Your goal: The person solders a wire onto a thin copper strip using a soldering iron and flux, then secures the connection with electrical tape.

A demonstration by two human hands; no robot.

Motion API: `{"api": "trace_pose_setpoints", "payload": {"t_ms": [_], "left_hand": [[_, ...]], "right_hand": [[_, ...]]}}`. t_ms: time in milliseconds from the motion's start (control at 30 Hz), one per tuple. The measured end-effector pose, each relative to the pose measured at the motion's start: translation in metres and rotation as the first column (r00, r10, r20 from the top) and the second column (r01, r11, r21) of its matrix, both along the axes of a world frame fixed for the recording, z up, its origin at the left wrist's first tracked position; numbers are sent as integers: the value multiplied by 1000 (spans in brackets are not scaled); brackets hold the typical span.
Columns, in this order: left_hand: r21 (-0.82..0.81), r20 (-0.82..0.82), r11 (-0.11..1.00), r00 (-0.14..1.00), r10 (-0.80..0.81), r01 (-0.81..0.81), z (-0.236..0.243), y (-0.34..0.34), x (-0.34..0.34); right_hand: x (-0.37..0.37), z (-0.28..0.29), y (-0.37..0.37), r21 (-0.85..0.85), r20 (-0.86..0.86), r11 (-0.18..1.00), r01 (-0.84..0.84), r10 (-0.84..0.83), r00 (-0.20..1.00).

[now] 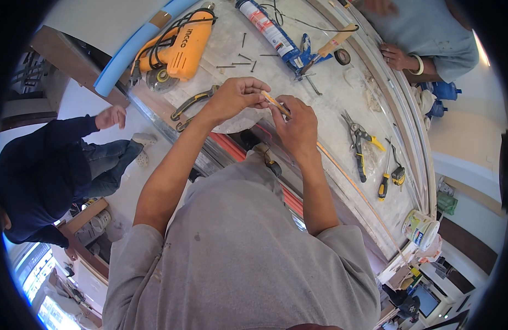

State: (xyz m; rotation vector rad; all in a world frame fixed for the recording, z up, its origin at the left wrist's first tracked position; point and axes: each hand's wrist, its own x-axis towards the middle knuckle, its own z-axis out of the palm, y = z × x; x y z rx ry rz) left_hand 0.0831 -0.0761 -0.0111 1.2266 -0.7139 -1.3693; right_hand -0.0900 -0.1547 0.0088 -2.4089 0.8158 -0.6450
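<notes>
My left hand (237, 102) is closed, its fingertips pinching near the end of a thin orange-brown strip (275, 103). My right hand (297, 125) grips the same strip a little farther along. A long thin copper-coloured length (350, 177) runs beyond my right hand along the bench edge. It lines up with the strip, but my hand hides whether they join. Beside my left wrist lies a tool with curved black-and-yellow handles (194, 103). Tin snips (357, 144) with black-and-yellow handles rest to the right of my right hand.
On the bench (342, 110) lie an orange power tool (189, 47), a caulking gun (276, 41), several screws (244, 57), a screwdriver (384, 186), and a tape measure (398, 176). A bucket (420, 230) stands at right. One person (50, 165) is at left, another's hand (396, 56) at upper right.
</notes>
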Motion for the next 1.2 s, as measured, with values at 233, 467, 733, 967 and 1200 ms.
{"api": "trace_pose_setpoints", "payload": {"t_ms": [233, 467, 733, 967, 1200], "left_hand": [[-14, -14, 1000, 1000, -9, 8, -4, -1, -1], [-6, -23, 1000, 1000, 5, -5, -7, -2, 0], [-109, 788, 943, 551, 276, -316, 0, -9, 47], [-184, 872, 916, 370, 320, -356, -16, 4, 49], [-235, 946, 915, 138, 292, -327, -18, 92, 18]], "right_hand": [[-1, -1, -2, -22, 24, 1000, -9, 10, 1000], [0, -1, -3, -40, 27, 999, -19, 20, 999], [-1, -19, -6, -8, -143, 999, 44, -45, 989], [0, -40, -13, -56, -163, 998, 2, -11, 987], [-17, -36, -14, -59, -177, 997, 49, -59, 982]]}}
